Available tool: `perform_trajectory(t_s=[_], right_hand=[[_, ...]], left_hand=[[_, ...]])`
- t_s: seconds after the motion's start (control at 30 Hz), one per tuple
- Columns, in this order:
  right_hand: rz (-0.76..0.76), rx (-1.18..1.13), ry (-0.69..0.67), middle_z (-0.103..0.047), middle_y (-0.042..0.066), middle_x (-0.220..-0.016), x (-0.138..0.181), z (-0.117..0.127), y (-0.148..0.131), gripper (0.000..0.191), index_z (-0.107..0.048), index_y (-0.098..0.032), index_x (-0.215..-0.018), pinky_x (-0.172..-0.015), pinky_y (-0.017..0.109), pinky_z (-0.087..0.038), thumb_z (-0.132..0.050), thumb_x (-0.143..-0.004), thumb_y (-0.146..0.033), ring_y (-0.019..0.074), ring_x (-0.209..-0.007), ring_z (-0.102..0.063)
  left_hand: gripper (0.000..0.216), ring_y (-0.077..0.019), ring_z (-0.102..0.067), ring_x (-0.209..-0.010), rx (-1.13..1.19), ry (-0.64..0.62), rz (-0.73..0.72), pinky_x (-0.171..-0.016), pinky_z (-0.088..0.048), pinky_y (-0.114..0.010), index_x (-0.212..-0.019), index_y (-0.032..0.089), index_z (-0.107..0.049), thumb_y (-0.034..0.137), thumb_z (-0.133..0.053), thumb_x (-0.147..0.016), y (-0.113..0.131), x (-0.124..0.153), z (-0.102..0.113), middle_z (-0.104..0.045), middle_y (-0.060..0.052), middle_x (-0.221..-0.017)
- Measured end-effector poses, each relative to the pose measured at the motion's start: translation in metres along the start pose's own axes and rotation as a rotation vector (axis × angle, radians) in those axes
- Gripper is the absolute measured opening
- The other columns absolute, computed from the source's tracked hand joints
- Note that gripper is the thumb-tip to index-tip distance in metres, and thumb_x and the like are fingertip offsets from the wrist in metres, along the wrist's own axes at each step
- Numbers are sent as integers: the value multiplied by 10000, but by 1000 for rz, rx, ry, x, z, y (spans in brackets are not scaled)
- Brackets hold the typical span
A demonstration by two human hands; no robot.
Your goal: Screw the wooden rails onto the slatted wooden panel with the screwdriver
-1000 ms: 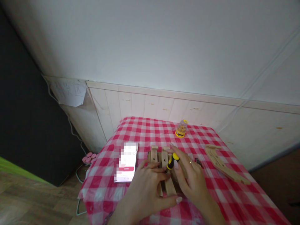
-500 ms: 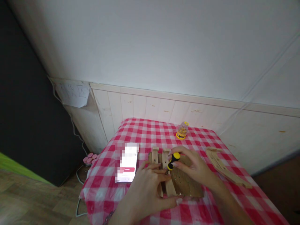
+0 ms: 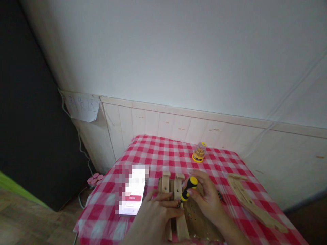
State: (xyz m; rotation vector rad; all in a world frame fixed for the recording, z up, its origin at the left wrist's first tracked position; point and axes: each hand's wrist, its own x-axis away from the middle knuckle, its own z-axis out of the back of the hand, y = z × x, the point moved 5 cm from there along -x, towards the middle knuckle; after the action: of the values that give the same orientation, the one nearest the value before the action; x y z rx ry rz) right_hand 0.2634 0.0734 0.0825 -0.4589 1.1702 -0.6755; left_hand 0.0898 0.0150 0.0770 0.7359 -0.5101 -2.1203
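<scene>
My right hand (image 3: 204,194) grips a yellow-and-black screwdriver (image 3: 189,188), which leans with its lower end toward a light wooden strip (image 3: 181,221). That strip and a second wooden strip (image 3: 166,183) lie side by side across a brown wooden board (image 3: 199,217). Dark holes show in both strips. My left hand (image 3: 163,214) rests over the strips, fingers stretched out close to the screwdriver's lower end. The driver's tip is hidden by the fingers.
A lit phone (image 3: 133,197) lies left of the board. Behind stands a clear, yellow-based bit holder (image 3: 199,152). More curved wooden strips (image 3: 255,204) lie at right, with a small dark object (image 3: 221,196) nearer the board. A checkered cloth (image 3: 163,146) covers the table against the wall.
The view has tilted up, so the table sits lower in the picture. My right hand has turned slightly around the screwdriver; a small dark object now shows beside it.
</scene>
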Motion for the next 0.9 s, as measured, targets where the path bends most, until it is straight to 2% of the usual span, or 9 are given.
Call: perform_trajectory(t_s=[0.13,0.23,0.37,0.47,0.6,0.77,0.9], right_hand=[[-6,31,19,-815,44,-926,1,1,2,200,-697,-298,-1106,-690,317,-632,-668,-978,-450,226,-809,-785],[36,87,-80,-826,67,-1072,-3,2,-9,297,-708,-313,-1215,-786,331,-644,-647,-984,-490,237,-902,-798],[103,191,-220,-789,85,-1241,-10,7,-25,369,-626,-334,-1415,-926,339,-626,-513,-1065,-356,234,-1094,-771],[116,157,-273,-813,79,-1178,-15,13,-30,341,-679,-329,-1360,-925,321,-632,-492,-1077,-308,219,-1079,-780],[92,73,-206,-841,79,-1030,-18,20,-30,249,-772,-294,-1163,-831,279,-655,-559,-1054,-365,205,-935,-811],[63,-12,-138,-811,47,-918,-16,19,-30,162,-737,-293,-1070,-788,253,-635,-656,-1000,-415,181,-864,-788],[15,-191,-121,-799,58,-1011,-11,8,-32,147,-644,-297,-1093,-806,299,-637,-653,-1003,-413,198,-943,-781]], left_hand=[[527,-319,-730,-1158,-18,2,-29,-991,-561,-416,-1079,278,-808,743,-669,-876,6,3,7,-818,-43,-1135],[500,-322,-730,-1159,-55,-11,-57,-956,-589,-409,-1072,274,-808,719,-697,-870,9,2,9,-821,-44,-1111],[475,-321,-738,-1150,-54,28,-67,-1020,-573,-422,-1064,276,-811,666,-814,-792,9,2,9,-826,-26,-1096],[483,-326,-737,-1157,-52,24,-75,-1044,-563,-434,-1081,274,-807,634,-855,-763,8,2,8,-825,-28,-1111],[489,-349,-729,-1173,-60,3,-63,-1009,-582,-460,-1109,268,-799,568,-902,-737,9,1,10,-817,-41,-1145],[451,-369,-730,-1166,-67,-6,-71,-964,-600,-475,-1063,269,-808,527,-930,-715,13,0,12,-819,-43,-1136],[400,-322,-759,-1099,-28,45,-81,-980,-591,-426,-1020,266,-811,547,-897,-749,14,0,12,-834,-21,-1030]])
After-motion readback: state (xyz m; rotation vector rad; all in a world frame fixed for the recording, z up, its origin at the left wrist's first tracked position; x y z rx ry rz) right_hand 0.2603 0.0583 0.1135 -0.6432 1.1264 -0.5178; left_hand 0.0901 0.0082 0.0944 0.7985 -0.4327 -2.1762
